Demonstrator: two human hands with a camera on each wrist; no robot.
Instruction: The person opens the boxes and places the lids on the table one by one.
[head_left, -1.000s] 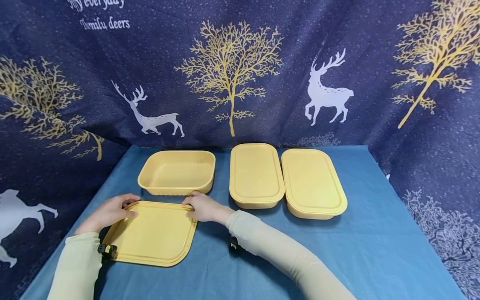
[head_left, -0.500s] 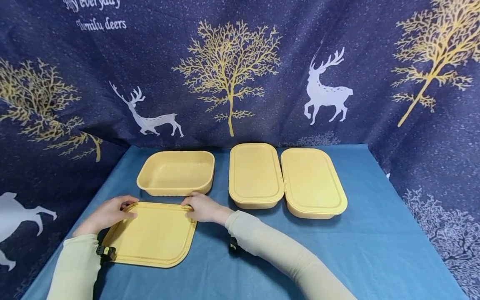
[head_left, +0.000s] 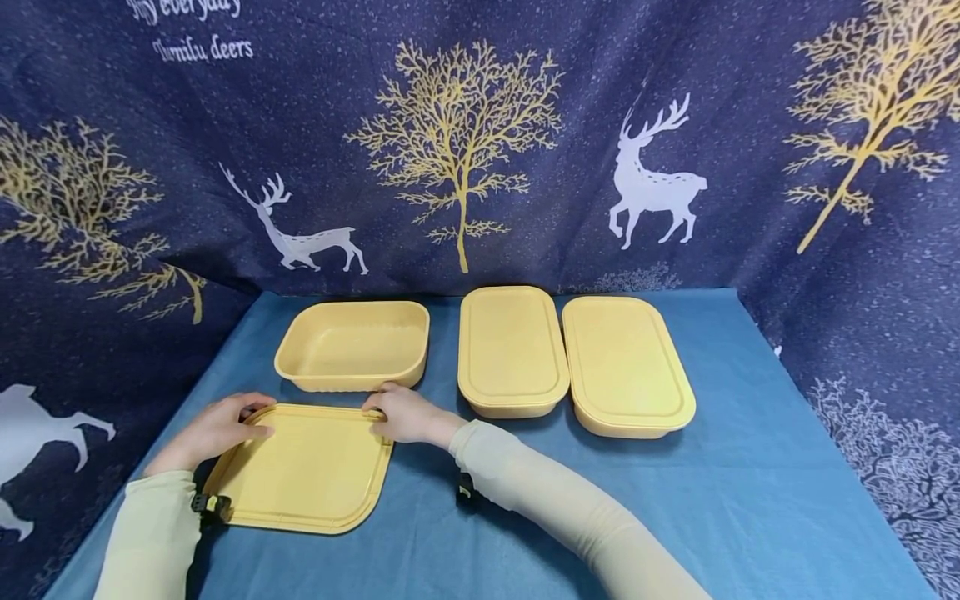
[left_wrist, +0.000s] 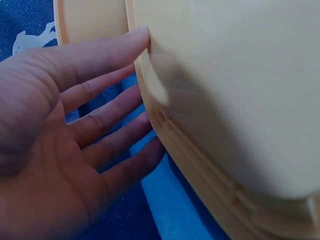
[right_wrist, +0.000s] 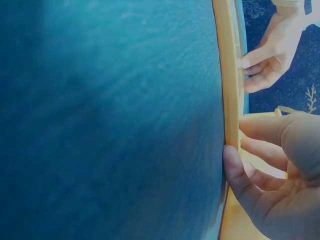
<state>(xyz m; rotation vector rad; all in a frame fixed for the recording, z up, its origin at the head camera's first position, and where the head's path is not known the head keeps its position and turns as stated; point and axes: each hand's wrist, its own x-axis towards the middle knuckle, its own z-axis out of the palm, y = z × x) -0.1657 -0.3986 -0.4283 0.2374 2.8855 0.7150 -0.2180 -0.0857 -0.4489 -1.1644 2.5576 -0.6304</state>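
At the lower left of the head view, the left hand (head_left: pixel 217 433) pinched the upper left corner of a yellow lid (head_left: pixel 307 471) between thumb and fingers. That one loose lid was between the two hands, just below a single open box (head_left: pixel 352 346). The right hand (head_left: pixel 411 417) pinched the lid's upper right corner. Right of centre, two covered boxes (head_left: pixel 513 346) stood side by side.

Head view: even light, soft shadow beneath the rightmost box (head_left: pixel 628 364). Left wrist view: dimmer, a broad shadow crossing the lid (left_wrist: pixel 250 75). Right wrist view: hazy, the tabletop (right_wrist: pixel 115 120) darkest at left.
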